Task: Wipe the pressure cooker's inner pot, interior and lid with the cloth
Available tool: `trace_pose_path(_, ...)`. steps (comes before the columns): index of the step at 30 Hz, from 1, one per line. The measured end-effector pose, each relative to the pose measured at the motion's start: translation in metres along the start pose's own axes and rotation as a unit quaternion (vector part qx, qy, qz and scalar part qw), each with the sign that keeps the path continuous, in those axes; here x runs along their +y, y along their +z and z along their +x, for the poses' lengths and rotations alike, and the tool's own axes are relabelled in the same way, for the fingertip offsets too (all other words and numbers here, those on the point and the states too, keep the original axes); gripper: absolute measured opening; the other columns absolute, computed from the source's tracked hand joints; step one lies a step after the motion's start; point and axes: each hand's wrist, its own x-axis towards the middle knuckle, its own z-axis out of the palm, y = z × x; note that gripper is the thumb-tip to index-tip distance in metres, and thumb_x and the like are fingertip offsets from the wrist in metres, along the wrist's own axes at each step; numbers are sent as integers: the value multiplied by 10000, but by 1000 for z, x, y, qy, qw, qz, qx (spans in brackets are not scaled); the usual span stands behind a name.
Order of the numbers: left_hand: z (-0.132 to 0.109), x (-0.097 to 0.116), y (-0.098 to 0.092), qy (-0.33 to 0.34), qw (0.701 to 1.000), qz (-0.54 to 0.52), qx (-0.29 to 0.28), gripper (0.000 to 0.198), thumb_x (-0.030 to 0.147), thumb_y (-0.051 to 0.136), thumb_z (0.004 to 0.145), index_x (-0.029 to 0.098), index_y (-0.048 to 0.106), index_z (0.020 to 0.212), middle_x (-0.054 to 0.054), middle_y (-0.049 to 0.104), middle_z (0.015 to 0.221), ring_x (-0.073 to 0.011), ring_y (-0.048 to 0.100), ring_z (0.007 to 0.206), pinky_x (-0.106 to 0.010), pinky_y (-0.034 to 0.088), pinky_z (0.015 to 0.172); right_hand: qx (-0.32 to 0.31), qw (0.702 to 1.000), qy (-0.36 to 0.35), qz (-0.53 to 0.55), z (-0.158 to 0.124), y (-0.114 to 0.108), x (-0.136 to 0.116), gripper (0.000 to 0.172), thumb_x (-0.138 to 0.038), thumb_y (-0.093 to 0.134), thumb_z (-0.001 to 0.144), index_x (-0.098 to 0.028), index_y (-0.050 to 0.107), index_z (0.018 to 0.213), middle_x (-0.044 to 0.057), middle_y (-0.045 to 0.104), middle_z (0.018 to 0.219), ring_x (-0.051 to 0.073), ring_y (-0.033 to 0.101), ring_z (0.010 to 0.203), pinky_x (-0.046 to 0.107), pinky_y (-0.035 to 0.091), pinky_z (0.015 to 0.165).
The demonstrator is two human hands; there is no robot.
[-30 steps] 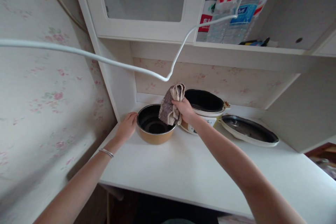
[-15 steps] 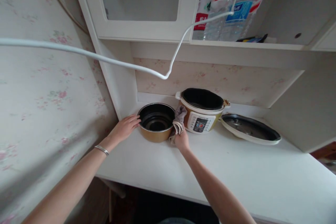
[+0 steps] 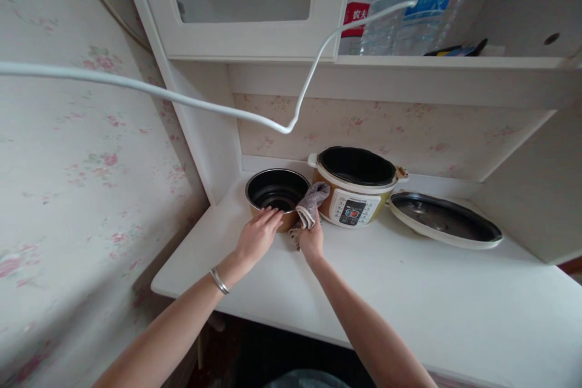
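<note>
A round inner pot point(image 3: 274, 187), black inside and gold outside, stands on the white counter. My left hand point(image 3: 259, 235) lies at its front, the stretched fingers touching the rim; its thumb is hidden. In my right hand point(image 3: 311, 244) is a bunched grey-brown cloth point(image 3: 313, 201), held against the pot's right side. Just right of the cloth stands a white and gold electric cooker point(image 3: 354, 207), uncovered, with a dark inside and a button panel. Its oval lid point(image 3: 443, 219) lies inner side up further right.
A white cable point(image 3: 236, 112) hangs across the view in front of the cupboard point(image 3: 236, 42). Several plastic bottles point(image 3: 425, 3) stand on the open shelf above. Flowered wall point(image 3: 77, 170) bounds the left; the counter's front edge point(image 3: 282, 327) runs below my forearms.
My left hand has moved from the pot's left side round to its front rim. The right hand still has the cloth at the pot's right side. The view has shifted slightly.
</note>
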Motion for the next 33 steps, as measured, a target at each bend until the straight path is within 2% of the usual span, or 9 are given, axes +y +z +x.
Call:
trace_pose_path(2, 3, -5, -3, 31, 999, -20, -27, 379, 262, 385, 997, 207, 520, 1348, -85, 473, 1451, -204, 530, 1257, -363, 471, 1042, -10, 1000, 10, -5, 12, -7, -1, 887, -100, 444, 595, -175, 350, 1473, 82, 549, 1354, 214, 494, 1274, 436, 341, 1110)
trace_pose_path(5, 12, -41, -12, 54, 997, -18, -42, 409, 277, 370, 1002, 185, 477, 1386, -90, 404, 1499, -216, 409, 1359, -426, 362, 1130, -45, 999, 8, 1, 26, -18, 0, 871, -94, 480, 601, -186, 382, 1462, 84, 586, 1312, 220, 536, 1232, 431, 374, 1092)
trace_pose_path(9, 23, -103, -26, 68, 994, 8, -90, 363, 321, 416, 988, 192, 586, 1281, -85, 549, 1382, -238, 408, 1358, -474, 340, 1128, -78, 997, 20, -9, 34, -23, 1, 877, -107, 531, 633, -208, 346, 1484, 89, 627, 1256, 232, 596, 1158, 436, 423, 1053)
trace_pose_path(12, 25, -121, -29, 89, 989, 7, -115, 283, 272, 428, 983, 214, 676, 1106, -52, 684, 1167, -200, 550, 1224, -420, 379, 1102, -81, 996, 23, -22, 29, -17, -2, 892, -86, 519, 626, -203, 333, 1491, 87, 594, 1306, 233, 557, 1212, 427, 393, 1078)
trace_pose_path(16, 19, -98, -23, 65, 996, 4, -66, 228, 198, 474, 954, 233, 694, 1001, -28, 702, 1000, -177, 639, 1019, -404, 390, 1087, -62, 998, 30, -14, 11, -6, -5, 932, -48, 480, 600, -200, 303, 1502, 75, 548, 1363, 220, 503, 1272, 404, 361, 1102)
trace_pose_path(22, 10, -21, -5, -15, 1000, 21, 1, 212, 218, 486, 951, 217, 685, 1026, -59, 694, 934, -225, 627, 965, -474, 412, 1062, -73, 997, 16, -1, 1, -9, 5, 969, -28, 454, 565, -214, 298, 1503, 51, 538, 1375, 206, 484, 1289, 389, 362, 1100)
trace_pose_path(26, 7, 14, 0, -1, 1000, -17, -1, 330, 215, 426, 974, 206, 576, 1268, -98, 604, 1275, -234, 579, 1152, -441, 444, 1058, -56, 998, 8, -4, 18, -19, 15, 902, -48, 464, 584, -187, 367, 1470, 59, 574, 1336, 206, 503, 1267, 394, 337, 1116)
trace_pose_path(29, 9, 1, -5, 40, 998, -34, -31, 406, 215, 390, 988, 216, 467, 1386, -86, 444, 1461, -222, 467, 1305, -424, 406, 1103, -59, 998, 12, -28, 32, -25, 17, 851, -72, 476, 612, -211, 407, 1449, 49, 617, 1281, 208, 549, 1212, 396, 369, 1093)
trace_pose_path(33, 20, -62, -18, 80, 995, -19, -64, 396, 309, 462, 971, 199, 517, 1347, -96, 471, 1441, -259, 386, 1367, -502, 323, 1138, -69, 994, 44, -75, 39, -27, 15, 839, -87, 483, 635, -243, 400, 1454, 46, 647, 1232, 230, 589, 1154, 427, 430, 1035)
